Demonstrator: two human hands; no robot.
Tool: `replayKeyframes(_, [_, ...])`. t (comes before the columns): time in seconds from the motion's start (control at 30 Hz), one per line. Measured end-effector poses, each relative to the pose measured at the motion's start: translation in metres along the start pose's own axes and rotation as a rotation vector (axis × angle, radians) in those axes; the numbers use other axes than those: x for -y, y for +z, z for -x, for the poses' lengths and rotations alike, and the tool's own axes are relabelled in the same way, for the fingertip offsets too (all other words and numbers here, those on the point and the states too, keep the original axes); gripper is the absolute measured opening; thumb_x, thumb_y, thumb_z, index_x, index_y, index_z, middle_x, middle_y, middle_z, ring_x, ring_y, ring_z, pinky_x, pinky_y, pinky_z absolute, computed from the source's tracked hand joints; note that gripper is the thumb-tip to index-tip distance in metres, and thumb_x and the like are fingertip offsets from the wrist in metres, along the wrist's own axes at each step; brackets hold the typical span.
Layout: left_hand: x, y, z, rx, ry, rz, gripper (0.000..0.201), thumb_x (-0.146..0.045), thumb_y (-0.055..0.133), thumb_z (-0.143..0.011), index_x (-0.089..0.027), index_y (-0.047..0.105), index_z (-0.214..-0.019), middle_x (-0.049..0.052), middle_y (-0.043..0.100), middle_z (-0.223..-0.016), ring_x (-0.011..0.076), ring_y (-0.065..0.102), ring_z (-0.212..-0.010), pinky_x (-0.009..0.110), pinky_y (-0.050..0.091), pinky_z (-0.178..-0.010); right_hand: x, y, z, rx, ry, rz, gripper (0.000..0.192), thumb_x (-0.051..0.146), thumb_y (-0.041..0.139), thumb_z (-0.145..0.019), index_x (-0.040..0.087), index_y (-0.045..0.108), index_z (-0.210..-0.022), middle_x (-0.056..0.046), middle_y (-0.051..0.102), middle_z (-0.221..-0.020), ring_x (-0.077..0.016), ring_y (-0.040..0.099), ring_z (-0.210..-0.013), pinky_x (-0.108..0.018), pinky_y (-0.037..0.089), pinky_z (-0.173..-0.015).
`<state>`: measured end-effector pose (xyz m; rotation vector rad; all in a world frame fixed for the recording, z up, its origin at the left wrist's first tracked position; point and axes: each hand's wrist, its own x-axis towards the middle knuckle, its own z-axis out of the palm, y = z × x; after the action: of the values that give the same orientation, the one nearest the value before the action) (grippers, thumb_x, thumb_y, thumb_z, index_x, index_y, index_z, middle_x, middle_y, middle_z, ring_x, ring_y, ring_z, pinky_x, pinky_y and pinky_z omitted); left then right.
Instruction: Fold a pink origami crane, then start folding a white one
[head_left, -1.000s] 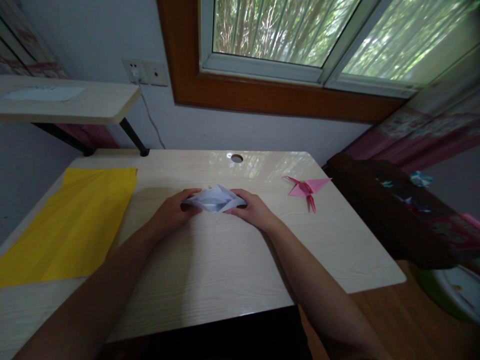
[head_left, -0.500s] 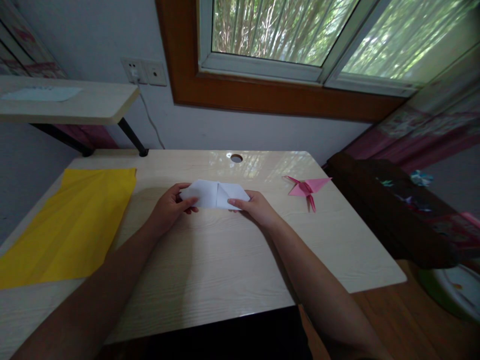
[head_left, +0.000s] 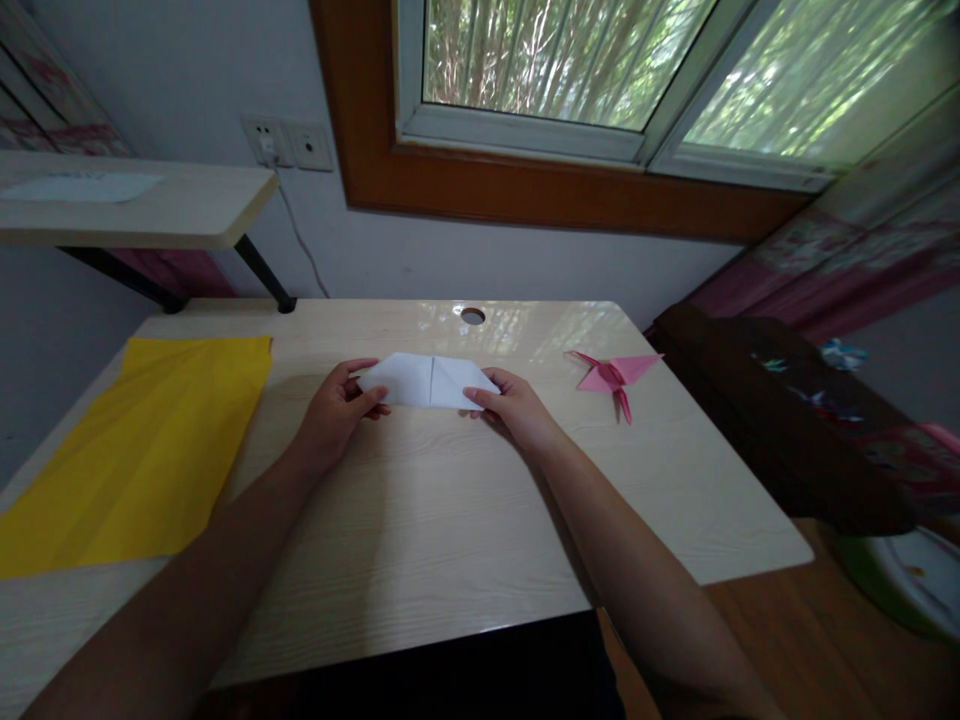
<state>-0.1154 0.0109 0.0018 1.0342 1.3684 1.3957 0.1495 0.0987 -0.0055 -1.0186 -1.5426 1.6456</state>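
Observation:
A folded white sheet of paper point(head_left: 420, 380) is held between my two hands, over the middle of the desk. Its upper corners are slanted and a crease runs down near its centre. My left hand point(head_left: 341, 405) pinches the left end, thumb in front and fingers behind. On the right end my right hand point(head_left: 514, 405) grips in the same way, its thumb lying on the front face. The fingers behind the paper are partly hidden.
A large yellow sheet point(head_left: 157, 450) lies on the desk point(head_left: 465, 530) at the left. To the right is a pink folded-paper figure point(head_left: 615, 375). A raised shelf point(head_left: 202, 205) stands at the back left, and a round cable hole point(head_left: 472, 316) lies near the back edge.
Both hands have lifted the folded paper slightly away from me. My right thumb has shifted a little towards the right end, and the centre fold looks flatter.

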Motion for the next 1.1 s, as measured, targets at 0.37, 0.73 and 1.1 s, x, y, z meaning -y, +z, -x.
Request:
replayKeyframes(0.37, [0.007,0.001,0.000,0.004,0.080,-0.076,0.055,-0.033,0.072,-0.083,-0.021,0.052,-0.133,0.001,0.066,-0.093,0.0135,0.070,-0.069,0.028,0.059,-0.066,0.007,0.005,0.002,-0.075,-0.044,-0.124,0.064,0.034,0.082,-0.070,0.026,0.052,-0.126,0.003,0.067,-0.081,-0.0079,0.059,-0.054,-0.018,0.043,-0.045])
replayKeyframes(0.73, [0.017,0.003,0.002,0.125,0.262,-0.067,0.075,-0.028,0.084,-0.073,-0.030,0.044,-0.138,0.005,0.057,-0.125,0.0182,0.066,-0.103,0.037,0.060,-0.091,0.002,0.002,-0.001,-0.016,-0.039,-0.120,0.045,0.036,0.081,-0.073,0.023,0.062,-0.112,0.001,0.067,-0.080,-0.0090,0.057,-0.058,-0.020,0.040,-0.049])
replayKeyframes(1.1, [0.013,0.016,0.007,0.050,0.107,0.247,0.115,-0.026,0.078,-0.075,-0.049,-0.005,-0.152,0.002,0.059,-0.130,0.0179,0.068,-0.099,0.044,0.063,-0.083,-0.001,0.019,0.005,0.249,-0.069,0.020,0.050,0.036,0.081,-0.074,0.024,0.064,-0.119,0.001,0.069,-0.086,-0.0131,0.062,-0.073,-0.025,0.048,-0.066])
